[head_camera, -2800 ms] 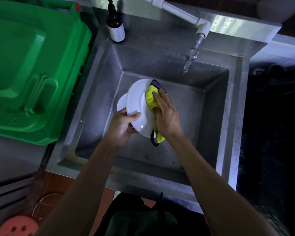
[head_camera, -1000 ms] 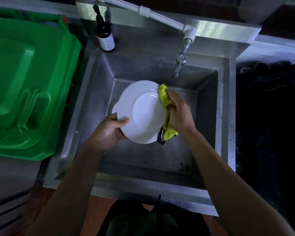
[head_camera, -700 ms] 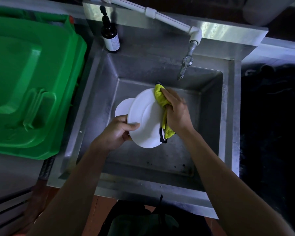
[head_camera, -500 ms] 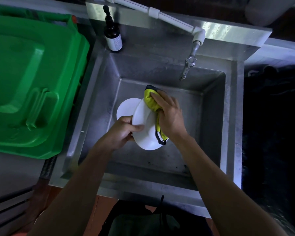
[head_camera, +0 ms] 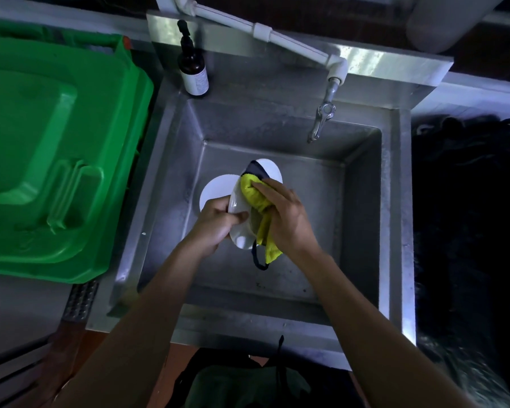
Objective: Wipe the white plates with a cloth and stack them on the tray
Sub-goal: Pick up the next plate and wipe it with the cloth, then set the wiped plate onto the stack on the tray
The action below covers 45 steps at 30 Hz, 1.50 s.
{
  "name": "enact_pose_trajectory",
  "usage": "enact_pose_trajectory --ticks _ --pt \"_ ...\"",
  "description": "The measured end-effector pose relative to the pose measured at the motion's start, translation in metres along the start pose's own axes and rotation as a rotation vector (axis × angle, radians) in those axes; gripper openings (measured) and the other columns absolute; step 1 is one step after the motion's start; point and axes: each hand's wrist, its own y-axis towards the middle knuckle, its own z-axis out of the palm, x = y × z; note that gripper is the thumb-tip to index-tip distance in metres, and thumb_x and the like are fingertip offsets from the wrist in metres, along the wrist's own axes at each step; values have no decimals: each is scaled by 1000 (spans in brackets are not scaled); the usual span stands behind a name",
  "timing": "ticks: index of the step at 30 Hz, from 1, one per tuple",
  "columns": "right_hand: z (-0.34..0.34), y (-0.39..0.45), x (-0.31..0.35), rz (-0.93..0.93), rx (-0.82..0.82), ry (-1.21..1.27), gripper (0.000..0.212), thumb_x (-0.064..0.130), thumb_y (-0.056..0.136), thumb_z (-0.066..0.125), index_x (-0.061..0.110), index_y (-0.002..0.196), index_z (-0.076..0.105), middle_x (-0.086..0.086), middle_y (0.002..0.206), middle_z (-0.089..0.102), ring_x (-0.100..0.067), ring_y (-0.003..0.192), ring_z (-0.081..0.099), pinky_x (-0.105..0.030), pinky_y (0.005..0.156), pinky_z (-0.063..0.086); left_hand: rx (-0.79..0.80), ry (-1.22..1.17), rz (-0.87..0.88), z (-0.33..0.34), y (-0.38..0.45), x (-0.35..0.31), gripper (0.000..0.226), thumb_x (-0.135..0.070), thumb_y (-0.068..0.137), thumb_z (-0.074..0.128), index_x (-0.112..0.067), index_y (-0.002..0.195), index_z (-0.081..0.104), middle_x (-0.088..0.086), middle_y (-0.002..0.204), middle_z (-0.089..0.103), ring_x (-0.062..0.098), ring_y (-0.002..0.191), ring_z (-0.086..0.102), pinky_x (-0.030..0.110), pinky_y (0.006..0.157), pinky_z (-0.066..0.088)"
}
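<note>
Tilted further edge-on, plate [head_camera: 239, 228] gripped by left hand [head_camera: 215, 222]; right hand [head_camera: 286, 219] clutches cloth [head_camera: 255, 195]; second plate [head_camera: 215, 188] lies in sink [head_camera: 362, 201], frame centre.

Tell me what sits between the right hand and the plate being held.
The yellow cloth: in the head view the right hand presses it against the plate that the left hand grips.
</note>
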Motion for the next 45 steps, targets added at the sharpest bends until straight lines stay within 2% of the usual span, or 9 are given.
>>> enact_pose_trajectory --ticks 2,7,13,16,20,27,32,37,45 --pt "-7 -4 -9 38 3 -26 59 -7 89 43 20 139 59 -3 144 55 -31 118 52 -45 102 45 -29 155 72 -2 3 -5 17 -5 91 68 -20 95 75 -1 90 78 21 87 74 37 75 59" --pt "-30 -12 -24 114 -32 -106 64 -13 85 45 20 137 61 -1 139 57 -32 114 53 -34 98 41 -27 698 281 -4 10 -15 13 -23 95 55 -22 82 58 -8 66 51 18 64 47 32 55 32" --pt "-51 -24 -31 191 -154 -147 59 -13 87 45 16 137 60 -6 139 57 -37 118 51 -48 100 45 -27 1059 461 9 14 -18 36 -23 102 51 -39 133 60 -5 65 48 27 65 49 35 53 35" --pt "-63 -35 -34 214 -216 -182 62 -13 85 45 17 137 60 -6 140 57 -38 120 50 -54 95 48 -24 1104 536 21 12 -22 40 -20 101 53 -41 134 59 -11 62 38 27 63 48 29 47 23" --pt "-91 -54 -43 223 -280 -232 65 -16 82 45 16 137 61 -7 139 58 -39 118 52 -54 94 48 35 1103 648 45 4 -36 42 -17 100 54 -41 135 60 -3 67 51 36 77 60 33 57 31" --pt "-165 -104 -72 332 -467 -314 64 -12 82 46 18 135 62 -4 138 58 -39 116 51 -56 88 51 206 1137 848 123 -12 -61 45 -16 101 52 -39 139 57 1 116 73 35 99 67 46 75 55" --pt "-229 -148 -103 423 -508 -418 72 -9 77 49 27 139 58 -1 142 55 -38 118 49 -54 86 51 302 1146 963 202 -22 -67 47 -7 98 53 -33 137 58 3 113 71 33 92 69 47 66 57" --pt "-290 -193 -141 492 -561 -427 76 -9 76 48 32 138 57 5 141 54 -33 115 49 -50 88 49 352 1118 1124 290 -31 -81 51 14 87 60 -16 128 69 11 115 75 33 99 72 48 81 60" --pt "-363 -256 -202 559 -682 -385 75 -11 75 47 32 134 60 5 137 58 -32 115 48 -49 86 49 310 1140 1270 417 -53 -106 49 8 92 57 -20 130 69 -1 125 72 30 120 66 42 89 56"
